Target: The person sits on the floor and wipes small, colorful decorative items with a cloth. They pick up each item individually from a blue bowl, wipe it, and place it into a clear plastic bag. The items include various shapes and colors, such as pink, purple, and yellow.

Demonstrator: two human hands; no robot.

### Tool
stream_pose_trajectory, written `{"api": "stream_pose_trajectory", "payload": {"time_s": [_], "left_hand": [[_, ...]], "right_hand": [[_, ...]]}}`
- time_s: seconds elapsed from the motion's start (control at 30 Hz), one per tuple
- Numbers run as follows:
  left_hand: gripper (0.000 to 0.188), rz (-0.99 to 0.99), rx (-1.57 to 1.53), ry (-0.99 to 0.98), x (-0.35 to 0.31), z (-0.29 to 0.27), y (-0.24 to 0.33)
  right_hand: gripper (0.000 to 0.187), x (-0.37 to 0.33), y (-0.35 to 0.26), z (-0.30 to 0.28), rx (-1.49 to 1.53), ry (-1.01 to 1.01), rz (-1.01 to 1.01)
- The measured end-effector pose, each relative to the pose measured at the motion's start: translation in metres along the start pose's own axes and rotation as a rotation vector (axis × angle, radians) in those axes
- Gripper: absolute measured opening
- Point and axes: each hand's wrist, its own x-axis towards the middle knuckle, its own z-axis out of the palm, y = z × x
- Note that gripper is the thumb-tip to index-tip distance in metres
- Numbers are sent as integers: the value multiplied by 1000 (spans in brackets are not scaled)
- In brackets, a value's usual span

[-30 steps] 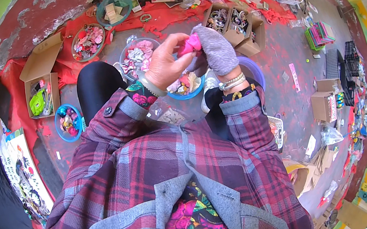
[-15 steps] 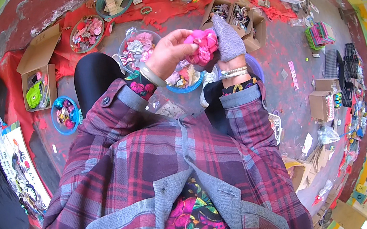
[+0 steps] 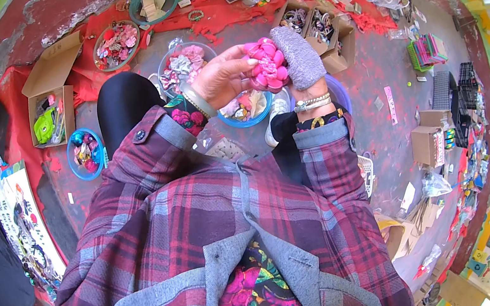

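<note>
My left hand (image 3: 222, 84) is closed, its thumb and fingers pinching a bright pink, flower-like gathered hair tie (image 3: 267, 65). A fuzzy grey cloth (image 3: 299, 55) covers most of my right hand (image 3: 311, 92), which holds it against the right side of the hair tie. The fingers of that hand are hidden under the cloth. Beneath my hands stands a blue tub (image 3: 247, 111) with several pale and colourful hair ties in it. Just beyond my left hand is a clear round tub (image 3: 210, 47) of pink and grey scrunchies. Part of a purple tub (image 3: 338, 94) shows behind my right wrist.
A small blue basket (image 3: 76, 167) of hair ties and an open cardboard box (image 3: 45, 95) stand at the left. Farther off are a tray (image 3: 98, 56) of pink pieces and cardboard boxes (image 3: 338, 52) of bands. Baskets, boxes and scattered packets line the right side.
The grey cloth has swung from a pointed upright shape to a broader one leaning left over the hair tie. The pink hair tie has turned, showing more of its petal-like folds.
</note>
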Motion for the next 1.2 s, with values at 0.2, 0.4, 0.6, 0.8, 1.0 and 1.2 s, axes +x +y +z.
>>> {"api": "stream_pose_trajectory", "payload": {"time_s": [0.2,0.4,0.6,0.8,1.0,1.2], "left_hand": [[45,-112,53,-67,-1,4,0],[45,103,-31,-51,2,-5,0],[45,211,29,-31,1,8,1],[44,-6,14,-3,-1,9,1],[40,-123,157,10,3,-4,0],[34,-11,15,-10,0,-1,6]], "right_hand": [[21,5,2,-6,-132,21,-16],[24,12,-3,-1,216,130,187],[35,2,0,0,-132,-92,-10],[30,1,3,-18,-155,-148,-54],[30,1,0,-13,-186,-165,19],[33,9,-20,-6,172,-134,303]]}}
